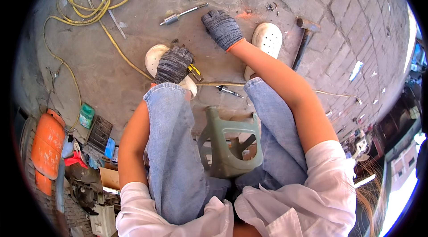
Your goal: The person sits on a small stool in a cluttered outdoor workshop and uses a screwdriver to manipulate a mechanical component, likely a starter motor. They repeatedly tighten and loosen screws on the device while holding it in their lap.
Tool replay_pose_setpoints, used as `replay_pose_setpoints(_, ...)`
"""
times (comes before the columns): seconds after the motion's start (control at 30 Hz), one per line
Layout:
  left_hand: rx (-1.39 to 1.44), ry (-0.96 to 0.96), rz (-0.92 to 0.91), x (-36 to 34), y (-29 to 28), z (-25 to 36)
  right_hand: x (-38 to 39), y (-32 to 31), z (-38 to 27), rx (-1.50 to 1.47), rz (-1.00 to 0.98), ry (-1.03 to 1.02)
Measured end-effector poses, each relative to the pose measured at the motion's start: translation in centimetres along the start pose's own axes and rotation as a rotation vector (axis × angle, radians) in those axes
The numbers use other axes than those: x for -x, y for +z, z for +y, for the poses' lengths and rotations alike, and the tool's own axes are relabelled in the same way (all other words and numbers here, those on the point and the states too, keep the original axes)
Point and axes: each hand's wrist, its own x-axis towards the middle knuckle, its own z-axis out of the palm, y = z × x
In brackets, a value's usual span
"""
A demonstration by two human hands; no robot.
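My left hand (173, 65), in a dark grey knit glove, is closed beside my left shoe. A yellow-and-black hand tool (193, 71) with a metal end sticks out on its right side; its kind is partly hidden. My right hand (221, 29), gloved the same way, is low over the ground with its fingers curled under; what they hold, if anything, is hidden. Just left of it lies a metal rod with a thick cylindrical end (184, 14), apart from the glove. A small silver-and-black tool (229, 91) lies between my feet.
To the right lies a hammer (306, 36). A coiled yellow hose (91, 14) fills the far left, with its line running under my legs. A green plastic stool (232, 148) stands between my knees. An orange cylinder (48, 145) and crates stand at left.
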Motion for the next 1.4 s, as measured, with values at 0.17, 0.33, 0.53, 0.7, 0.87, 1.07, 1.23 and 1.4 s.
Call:
replay_pose_setpoints(0.17,-0.045,-0.045,-0.006,-2.2,-1.2,2.2,-0.3,-0.5,0.6,-0.253,0.120,0.155)
replay_pose_setpoints(0.33,0.302,-0.271,-0.156,-5.0,-2.1,5.0,1.5,-3.7,3.9,-0.937,0.143,0.591)
replay_pose_setpoints(0.53,1.549,-0.561,0.160,-4.7,-1.9,6.4,6.3,-7.1,-0.7,-0.945,0.127,0.352)
replay_pose_setpoints(0.7,2.592,-0.217,0.053,-4.2,-1.6,6.2,7.1,-9.4,-3.2,-0.579,0.061,-0.234)
replay_pose_setpoints(0.87,2.556,-0.373,0.026,-4.2,-1.1,5.9,8.0,-9.7,-2.0,-0.900,0.027,0.053)
replay_pose_setpoints(1.07,2.377,-0.509,-0.056,-4.4,-3.9,7.0,8.8,-9.8,-1.1,-1.099,-0.009,0.324)
replay_pose_setpoints(1.23,2.198,-0.441,-0.037,-4.0,-3.4,7.2,9.9,-9.7,1.0,-1.321,0.053,0.496)
replay_pose_setpoints(1.4,2.194,-0.480,-0.081,-3.0,-1.7,6.2,11.0,-5.6,9.8,-0.929,0.324,0.721)
